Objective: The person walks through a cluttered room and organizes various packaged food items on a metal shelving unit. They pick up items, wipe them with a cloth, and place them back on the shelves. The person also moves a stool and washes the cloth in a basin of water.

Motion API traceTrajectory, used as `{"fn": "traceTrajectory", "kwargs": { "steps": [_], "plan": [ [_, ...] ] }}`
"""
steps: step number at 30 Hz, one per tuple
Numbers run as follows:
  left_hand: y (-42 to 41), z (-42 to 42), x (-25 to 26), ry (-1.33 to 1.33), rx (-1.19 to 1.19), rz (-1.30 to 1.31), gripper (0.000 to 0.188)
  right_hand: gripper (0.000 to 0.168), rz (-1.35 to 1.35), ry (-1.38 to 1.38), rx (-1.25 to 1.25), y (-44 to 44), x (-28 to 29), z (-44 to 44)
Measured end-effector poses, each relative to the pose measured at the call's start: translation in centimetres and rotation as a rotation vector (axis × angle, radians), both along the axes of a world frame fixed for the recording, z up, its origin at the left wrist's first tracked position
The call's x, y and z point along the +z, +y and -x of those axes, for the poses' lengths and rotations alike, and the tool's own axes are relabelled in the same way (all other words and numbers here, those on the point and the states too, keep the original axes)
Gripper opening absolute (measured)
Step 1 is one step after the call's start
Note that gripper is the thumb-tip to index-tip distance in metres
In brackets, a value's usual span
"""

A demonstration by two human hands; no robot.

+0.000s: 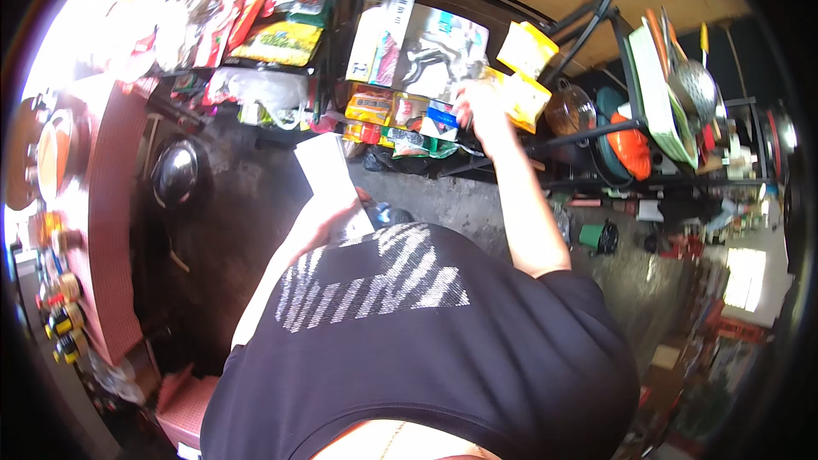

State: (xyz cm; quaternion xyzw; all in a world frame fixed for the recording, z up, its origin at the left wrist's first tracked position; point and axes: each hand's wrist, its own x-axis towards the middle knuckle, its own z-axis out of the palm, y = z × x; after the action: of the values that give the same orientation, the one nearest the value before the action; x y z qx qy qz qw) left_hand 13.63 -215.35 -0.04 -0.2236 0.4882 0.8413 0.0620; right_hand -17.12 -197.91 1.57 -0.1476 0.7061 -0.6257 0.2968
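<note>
My left hand (330, 218) grips a long white box (329, 169) in front of my body, its far end tilted towards the rack. My right hand (478, 108) reaches over the black metal rack (555, 139), beside yellow packets (525, 101) and below a shiny clear plastic package (441, 51). Blur hides whether its fingers hold anything. Left of that package stand long white and blue boxes (386, 19). Smaller orange and yellow packets (370, 104) fill the level beneath, with a blue and white packet (441, 121) close to my right fingers.
At left, a wok lid (177, 172) lies near a pink-tiled counter (115, 223) that bears bottles and a bowl. To the right hang a metal colander (693, 92) and an orange item (629, 144). A green bucket (595, 236) lies on the dark floor (460, 204).
</note>
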Motion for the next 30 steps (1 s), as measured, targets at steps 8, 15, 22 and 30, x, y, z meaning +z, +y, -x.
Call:
{"fn": "traceTrajectory", "kwargs": {
  "steps": [8, 15, 22, 30],
  "plan": [
    [6.7, 6.1, -4.1, 0.101, -0.556, -0.255, 0.038, 0.027, -0.269, -0.076, 0.124, 7.0, 0.1, -15.8],
    [16.5, 7.0, -3.8, 0.108, -0.829, -0.306, 0.042, 0.027, -0.062, -0.178, -0.333, 18.5, 2.2, -20.6],
    [32.6, 7.5, -1.8, -0.033, -0.966, 0.011, 0.032, 0.038, 0.115, -0.097, -0.437, 35.0, -3.0, -24.6],
    [54.1, 6.1, -1.4, 0.083, -0.975, 0.015, 0.036, 0.031, 0.251, -0.037, -0.993, 56.5, -1.5, -30.9]
  ]
}}
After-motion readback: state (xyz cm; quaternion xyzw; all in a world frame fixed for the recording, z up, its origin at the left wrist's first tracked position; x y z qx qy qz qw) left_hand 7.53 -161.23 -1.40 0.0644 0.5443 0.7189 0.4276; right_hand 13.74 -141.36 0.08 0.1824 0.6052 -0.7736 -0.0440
